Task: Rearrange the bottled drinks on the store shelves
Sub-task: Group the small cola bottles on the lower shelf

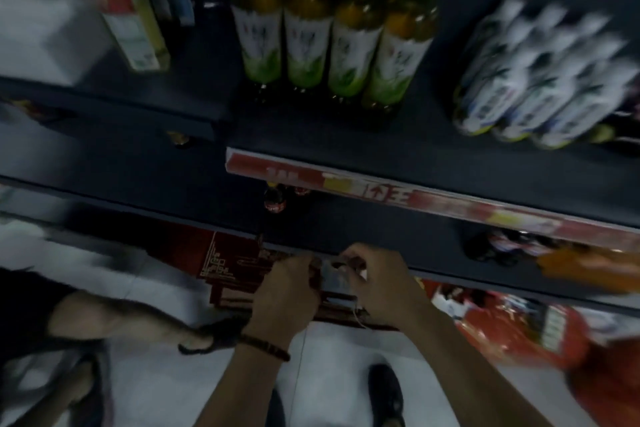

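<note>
Both hands, left hand [287, 291] and right hand [381, 284], pinch what seems a small grey object [334, 279].

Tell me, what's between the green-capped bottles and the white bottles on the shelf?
Nothing: in the head view, only bare dark shelf separates the green-capped amber bottles from the white-labelled bottles.

Dark shelf [398, 149] with a red-yellow price strip [415, 198] along its front edge. Four green-capped tea bottles [332, 45] are stood upright in a row on it, touching; white-labelled bottles [540, 80] are grouped further right, blurred. On the lower left shelf [104, 107], a yellow carton [135, 31] is seen. Cola bottles [275, 201] are partly hidden on the shelf below. Red boxes [235, 263] are set on the white floor [329, 374].
</note>
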Demonstrator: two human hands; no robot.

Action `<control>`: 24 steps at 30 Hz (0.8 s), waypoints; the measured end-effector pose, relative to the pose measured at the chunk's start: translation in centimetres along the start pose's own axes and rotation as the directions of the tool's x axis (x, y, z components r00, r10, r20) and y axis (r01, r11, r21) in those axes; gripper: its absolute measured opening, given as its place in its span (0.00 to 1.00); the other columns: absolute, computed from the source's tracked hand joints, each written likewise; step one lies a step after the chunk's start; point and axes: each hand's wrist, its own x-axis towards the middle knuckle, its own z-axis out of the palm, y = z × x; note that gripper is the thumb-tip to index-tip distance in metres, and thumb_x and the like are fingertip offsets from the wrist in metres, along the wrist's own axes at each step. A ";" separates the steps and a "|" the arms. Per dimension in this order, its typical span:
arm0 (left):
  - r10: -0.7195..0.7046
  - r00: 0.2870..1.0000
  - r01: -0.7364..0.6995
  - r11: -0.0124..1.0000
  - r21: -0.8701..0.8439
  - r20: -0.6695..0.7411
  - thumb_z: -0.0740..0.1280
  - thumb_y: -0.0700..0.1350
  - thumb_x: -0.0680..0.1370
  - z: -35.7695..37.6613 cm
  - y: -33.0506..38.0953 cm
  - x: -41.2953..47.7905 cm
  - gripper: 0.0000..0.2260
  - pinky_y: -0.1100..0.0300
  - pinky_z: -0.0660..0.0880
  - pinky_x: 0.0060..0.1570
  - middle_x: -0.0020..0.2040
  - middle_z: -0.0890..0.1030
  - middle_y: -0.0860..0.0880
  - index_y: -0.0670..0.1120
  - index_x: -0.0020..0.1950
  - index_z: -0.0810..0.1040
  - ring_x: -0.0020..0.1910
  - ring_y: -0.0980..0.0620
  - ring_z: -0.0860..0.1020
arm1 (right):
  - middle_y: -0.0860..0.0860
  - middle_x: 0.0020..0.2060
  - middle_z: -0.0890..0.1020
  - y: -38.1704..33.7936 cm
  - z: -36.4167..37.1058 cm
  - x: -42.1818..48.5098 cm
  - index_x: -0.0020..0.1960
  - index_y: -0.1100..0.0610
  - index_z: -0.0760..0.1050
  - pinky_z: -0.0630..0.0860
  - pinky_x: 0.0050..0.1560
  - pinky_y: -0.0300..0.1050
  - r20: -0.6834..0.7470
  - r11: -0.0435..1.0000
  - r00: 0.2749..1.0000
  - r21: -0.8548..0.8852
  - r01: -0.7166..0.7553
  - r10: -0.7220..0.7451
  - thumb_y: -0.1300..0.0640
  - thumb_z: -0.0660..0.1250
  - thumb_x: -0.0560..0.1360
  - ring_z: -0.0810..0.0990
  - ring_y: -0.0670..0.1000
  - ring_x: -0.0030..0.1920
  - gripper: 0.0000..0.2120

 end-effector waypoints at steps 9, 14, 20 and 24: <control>0.392 0.920 -0.392 0.920 0.025 0.016 0.70 0.51 0.82 -6.0 19.4 -1.9 0.09 0.55 0.79 0.54 0.55 0.79 0.56 0.53 0.62 0.78 0.55 0.53 0.80 | 0.45 0.43 0.87 1.7 -14.9 -9.6 0.50 0.49 0.83 0.81 0.47 0.45 -0.385 0.987 0.909 0.068 -0.148 0.162 0.56 0.73 0.79 0.85 0.44 0.43 0.03; 0.479 0.876 -0.481 0.872 0.091 0.045 0.69 0.53 0.82 -3.5 28.4 1.8 0.09 0.56 0.76 0.58 0.58 0.79 0.55 0.56 0.62 0.78 0.58 0.52 0.80 | 0.47 0.48 0.87 8.0 -24.9 -8.9 0.58 0.50 0.84 0.82 0.50 0.49 -0.498 0.974 0.837 0.083 -0.212 0.225 0.52 0.72 0.80 0.85 0.49 0.49 0.08; 0.455 0.872 -0.475 0.876 0.085 0.180 0.70 0.53 0.82 2.5 38.1 5.6 0.15 0.53 0.75 0.66 0.65 0.75 0.56 0.56 0.67 0.75 0.65 0.53 0.77 | 0.58 0.61 0.80 17.9 -36.9 -6.3 0.69 0.56 0.76 0.78 0.54 0.53 -0.598 0.939 0.771 -0.082 -0.334 0.222 0.58 0.72 0.76 0.80 0.64 0.59 0.22; 0.406 0.890 -0.420 0.907 0.027 0.206 0.70 0.54 0.82 5.5 42.4 7.7 0.15 0.52 0.77 0.65 0.66 0.74 0.56 0.56 0.69 0.74 0.64 0.53 0.76 | 0.58 0.69 0.73 21.8 -41.8 -3.8 0.73 0.54 0.69 0.73 0.66 0.60 -0.537 0.889 0.808 -0.212 -0.407 0.242 0.58 0.71 0.76 0.72 0.64 0.69 0.27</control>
